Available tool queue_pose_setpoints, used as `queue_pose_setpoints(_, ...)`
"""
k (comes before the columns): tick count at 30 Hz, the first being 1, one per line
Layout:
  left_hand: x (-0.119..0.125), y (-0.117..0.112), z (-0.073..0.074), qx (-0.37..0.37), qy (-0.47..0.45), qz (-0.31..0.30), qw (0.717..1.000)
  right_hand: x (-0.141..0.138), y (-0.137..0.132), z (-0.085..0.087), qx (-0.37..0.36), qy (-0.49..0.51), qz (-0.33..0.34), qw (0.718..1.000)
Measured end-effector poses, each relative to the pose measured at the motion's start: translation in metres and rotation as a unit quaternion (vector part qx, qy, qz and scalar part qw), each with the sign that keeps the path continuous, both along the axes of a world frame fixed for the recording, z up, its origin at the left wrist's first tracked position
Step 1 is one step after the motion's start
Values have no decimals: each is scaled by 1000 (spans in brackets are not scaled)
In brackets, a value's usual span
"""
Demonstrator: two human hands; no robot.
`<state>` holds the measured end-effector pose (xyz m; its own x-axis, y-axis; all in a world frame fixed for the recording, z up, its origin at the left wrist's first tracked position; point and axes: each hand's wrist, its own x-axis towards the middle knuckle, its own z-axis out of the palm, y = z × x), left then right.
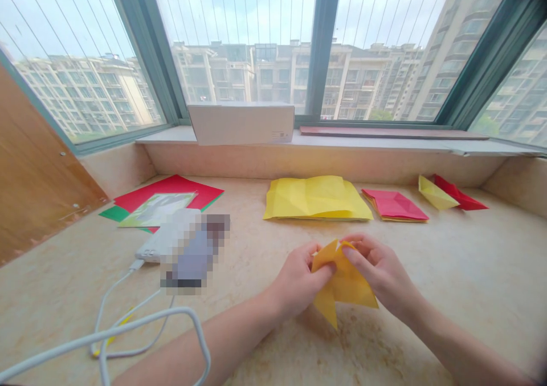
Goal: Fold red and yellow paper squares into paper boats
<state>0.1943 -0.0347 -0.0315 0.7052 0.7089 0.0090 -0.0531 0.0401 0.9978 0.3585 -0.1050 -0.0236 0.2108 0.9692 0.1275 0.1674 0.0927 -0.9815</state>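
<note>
A folded piece of orange-yellow paper [352, 286] is held up between both hands, just above the stone counter. My left hand [301, 277] pinches its left part, thumb in front and fingers behind. On the other side, my right hand [380, 266] grips the top right part with thumb and fingers. Two pointed flaps of the paper hang below the hands, with a gap between them. The fingers behind the paper are partly hidden. Beyond the hands lies a creased yellow paper stack [316, 198], and to its right a folded red paper stack [395, 204].
Small folded yellow [438, 194] and red [464, 195] papers lie back right. At left are red sheets [171, 187], a green sheet [111, 214], a white power bank [151, 246], a blurred-out object [192, 255] and a white cable [145, 317]. A white box [243, 125] stands on the sill.
</note>
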Motion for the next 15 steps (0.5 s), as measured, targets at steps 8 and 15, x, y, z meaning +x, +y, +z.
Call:
queue_pose_setpoints(8, -2, -6, 6, 101, 48, -41, 993, -3, 1, -6, 16, -142, -16, 990)
queue_pose_setpoints(15, -1, -5, 7, 106, 54, -14, 993, -5, 2, -6, 31, -123, -7, 992)
